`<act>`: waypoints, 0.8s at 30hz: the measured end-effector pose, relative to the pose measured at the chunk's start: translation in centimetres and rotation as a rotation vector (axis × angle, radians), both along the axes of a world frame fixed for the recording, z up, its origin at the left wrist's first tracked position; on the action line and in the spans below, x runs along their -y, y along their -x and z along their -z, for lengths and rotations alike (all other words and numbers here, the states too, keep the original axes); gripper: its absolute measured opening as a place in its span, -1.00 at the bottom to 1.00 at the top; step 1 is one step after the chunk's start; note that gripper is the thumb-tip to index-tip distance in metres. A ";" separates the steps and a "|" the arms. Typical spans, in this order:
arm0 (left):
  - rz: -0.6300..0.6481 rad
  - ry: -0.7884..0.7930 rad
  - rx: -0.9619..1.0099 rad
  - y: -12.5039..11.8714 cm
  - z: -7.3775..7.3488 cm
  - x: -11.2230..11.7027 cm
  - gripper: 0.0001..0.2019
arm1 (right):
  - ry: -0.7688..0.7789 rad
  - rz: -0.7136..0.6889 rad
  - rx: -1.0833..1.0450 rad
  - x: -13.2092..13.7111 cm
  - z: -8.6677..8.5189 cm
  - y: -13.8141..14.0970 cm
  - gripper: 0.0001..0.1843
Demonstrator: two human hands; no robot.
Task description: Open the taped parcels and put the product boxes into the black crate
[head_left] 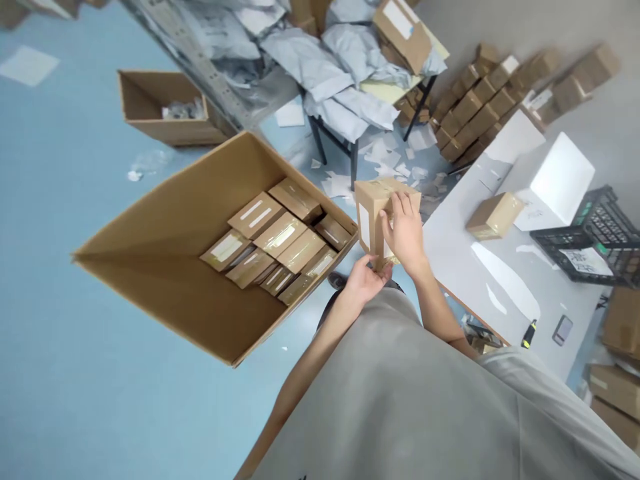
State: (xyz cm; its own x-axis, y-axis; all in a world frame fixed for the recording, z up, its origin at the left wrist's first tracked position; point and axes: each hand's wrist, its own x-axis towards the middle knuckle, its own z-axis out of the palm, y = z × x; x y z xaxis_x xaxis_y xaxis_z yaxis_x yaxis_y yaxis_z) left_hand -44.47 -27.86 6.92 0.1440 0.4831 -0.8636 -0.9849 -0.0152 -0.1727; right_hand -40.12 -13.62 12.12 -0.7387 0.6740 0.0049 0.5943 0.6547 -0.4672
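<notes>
Between my two hands is a small taped cardboard box [367, 213] with a white label on its side. My left hand [367, 281] supports it from below, fingers under the lower edge. Against its right side and top lies my right hand [404, 230], the fingers bent over the box. Just left of it stands a large open carton [175, 293]. Several smaller taped boxes [280, 233] with white labels are packed along the carton's right side.
On the right, a white table [460, 253] bears a box [495, 215], a white foam bin [555, 180], a black crate [595, 233], a cutter [529, 333] and a phone [563, 330]. Grey mailer bags [320, 67] cover a far table. Another open carton [165, 120] is on the floor.
</notes>
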 end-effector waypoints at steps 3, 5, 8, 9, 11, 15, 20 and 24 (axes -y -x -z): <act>0.141 -0.029 -0.010 -4.1 -0.5 -3.3 -0.62 | -0.029 0.134 0.006 -3.0 0.3 -5.8 -0.33; 0.211 -0.039 -0.006 -7.0 -0.7 -5.9 -0.65 | -0.052 0.223 0.020 -5.9 1.1 -9.9 -0.34; 0.289 -0.008 0.004 -11.3 -0.3 -10.1 -0.71 | -0.065 0.334 0.079 -11.1 3.1 -16.4 -0.37; 0.314 0.009 0.005 -12.6 -0.1 -11.4 -0.72 | -0.059 0.370 0.108 -12.9 3.9 -18.6 -0.38; 0.365 0.039 -0.003 -15.0 0.6 -13.8 -0.73 | -0.029 0.443 0.170 -16.1 5.7 -23.0 -0.38; 0.449 0.054 -0.014 -18.5 2.2 -17.4 -0.67 | 0.083 0.563 0.250 -20.5 9.8 -29.7 -0.33; 0.556 0.049 -0.064 -20.1 3.3 -19.3 -0.70 | 0.188 0.610 0.230 -22.4 13.5 -32.9 -0.40; 0.720 -0.079 -0.140 -19.3 2.4 -18.2 -0.85 | 0.176 0.578 0.182 -22.0 13.5 -31.7 -0.36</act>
